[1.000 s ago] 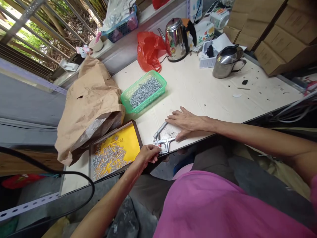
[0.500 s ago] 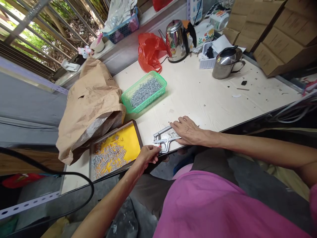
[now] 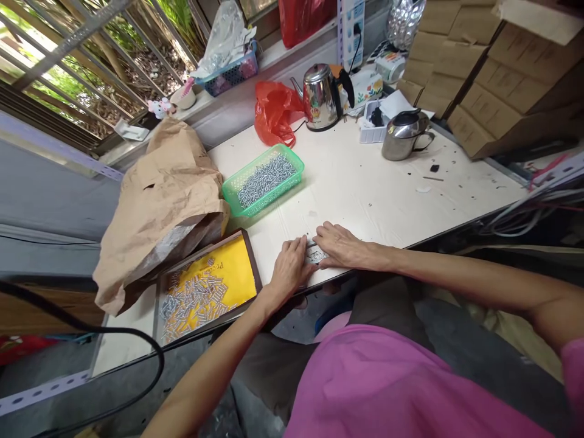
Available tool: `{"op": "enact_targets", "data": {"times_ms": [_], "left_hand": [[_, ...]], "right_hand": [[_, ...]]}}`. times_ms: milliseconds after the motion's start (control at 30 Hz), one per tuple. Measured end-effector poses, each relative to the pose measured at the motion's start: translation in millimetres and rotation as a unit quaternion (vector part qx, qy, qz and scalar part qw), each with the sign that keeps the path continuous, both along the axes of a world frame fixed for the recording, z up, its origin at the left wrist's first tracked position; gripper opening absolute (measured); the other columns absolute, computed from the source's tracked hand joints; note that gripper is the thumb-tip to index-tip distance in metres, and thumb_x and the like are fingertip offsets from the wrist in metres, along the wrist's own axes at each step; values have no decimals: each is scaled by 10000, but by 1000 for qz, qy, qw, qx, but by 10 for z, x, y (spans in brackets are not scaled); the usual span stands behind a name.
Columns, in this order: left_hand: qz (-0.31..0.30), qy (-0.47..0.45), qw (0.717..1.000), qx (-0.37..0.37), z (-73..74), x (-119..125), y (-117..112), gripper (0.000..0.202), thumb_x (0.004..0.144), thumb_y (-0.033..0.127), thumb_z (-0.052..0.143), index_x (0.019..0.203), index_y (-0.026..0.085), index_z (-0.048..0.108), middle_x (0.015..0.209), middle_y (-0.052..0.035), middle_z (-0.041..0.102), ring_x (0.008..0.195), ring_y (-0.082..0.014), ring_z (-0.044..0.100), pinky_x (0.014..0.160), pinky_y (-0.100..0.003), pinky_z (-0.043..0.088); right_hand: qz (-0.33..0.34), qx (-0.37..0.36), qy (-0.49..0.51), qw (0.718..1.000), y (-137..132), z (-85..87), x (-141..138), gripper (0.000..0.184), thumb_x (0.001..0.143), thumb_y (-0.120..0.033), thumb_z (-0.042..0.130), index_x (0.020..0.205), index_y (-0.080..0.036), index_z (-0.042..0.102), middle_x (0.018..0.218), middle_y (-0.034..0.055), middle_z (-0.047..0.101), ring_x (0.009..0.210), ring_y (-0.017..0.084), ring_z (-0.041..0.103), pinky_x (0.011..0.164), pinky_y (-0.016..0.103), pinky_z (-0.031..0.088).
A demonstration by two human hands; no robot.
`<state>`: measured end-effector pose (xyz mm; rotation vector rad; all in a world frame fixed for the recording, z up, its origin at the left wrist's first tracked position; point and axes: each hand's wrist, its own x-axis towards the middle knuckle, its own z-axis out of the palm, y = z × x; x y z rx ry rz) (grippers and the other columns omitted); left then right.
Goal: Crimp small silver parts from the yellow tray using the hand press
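Both my hands rest on a metal plier-like hand tool [image 3: 314,253] near the front edge of the white table [image 3: 374,182]. My left hand [image 3: 289,267] lies flat over the tool's head, fingers stretched forward. My right hand [image 3: 340,245] covers the handles from the right, fingers extended and pressed down on them. Only a small silver part of the tool shows between the two hands. A framed tray with a yellow bottom [image 3: 237,274], holding several small metal pieces, lies just left of my left hand.
A green basket [image 3: 296,167] full of metal pieces stands behind the hands. A crumpled brown paper bag [image 3: 159,188] sits at the left. Two steel kettles [image 3: 319,97] [image 3: 404,135], a red plastic bag [image 3: 274,109] and stacked cardboard boxes [image 3: 493,79] line the back and right.
My left hand has moved from the table's edge up onto the tool's head. My right hand slid back toward me and pressed the handles together. The view shifted slightly.
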<state>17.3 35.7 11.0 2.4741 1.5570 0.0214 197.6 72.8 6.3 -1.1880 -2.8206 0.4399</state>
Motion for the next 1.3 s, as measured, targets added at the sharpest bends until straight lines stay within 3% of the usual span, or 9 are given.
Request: {"op": "enact_targets", "data": {"times_ms": [167,400,567,667,800,933,1067,1233,1300], "left_hand": [[-19,34,999,-21,15,24,144,512,825,383,638,1256,146,494,1103,-122,595,1047,-271,523,877,-397,463],[12,44,999,-17,13,82,73,245,880,364,569,1054,194,599,968,-70,591,966,-228,526,804,-337,459],[34,48,998,-5,-5,106,99,170,908,325,527,964,193,618,933,-63,609,954,-218,540,790,-322,462],[40,45,998,-3,-3,110,66,234,898,340,539,1065,187,599,976,-78,618,982,-237,548,805,-349,485],[53,-4,998,42,-100,155,-155,397,901,272,524,1280,161,480,1278,-147,548,1205,-279,495,963,-438,463],[13,-86,992,86,-261,305,-482,435,942,257,443,1361,145,417,1455,-169,417,1402,-315,301,1086,-506,371],[3,-130,990,60,-311,448,-679,479,948,376,444,1379,169,411,1439,-146,459,1391,-308,331,1116,-539,323],[19,-156,987,42,-297,464,-697,508,935,402,473,1374,152,417,1429,-146,471,1393,-302,328,1130,-546,287],[11,-168,985,43,-313,458,-679,530,924,394,496,1381,141,405,1427,-161,466,1391,-309,329,1129,-551,283]], "right_hand": [[41,-23,-1,999,146,49,59,410,754,-370,747,1048,-113,623,1070,145,556,1023,275,484,770,338,425],[41,4,-7,999,105,-48,27,123,890,-191,572,948,-114,649,986,124,596,974,229,521,752,308,389],[34,-3,4,999,78,-94,-5,163,922,-169,500,876,-122,649,913,101,611,908,204,536,725,300,373],[27,13,17,999,125,-74,49,142,891,-226,574,940,-123,660,965,111,606,940,219,529,745,303,381],[85,7,67,994,271,-76,184,367,849,-436,632,1058,-135,655,1009,119,601,956,233,526,794,317,389],[69,10,81,994,429,-152,212,268,940,-325,502,1042,-138,664,991,110,620,920,204,539,788,308,365],[26,57,40,997,609,-192,95,166,906,-267,545,900,-172,682,953,80,647,911,210,517,766,329,309],[-2,92,-3,996,662,-22,-159,158,887,-264,564,942,-195,695,981,94,662,946,241,492,778,366,270],[57,99,-3,993,518,66,-314,176,882,-242,566,997,-215,697,1035,101,647,982,250,482,779,367,279]]}}
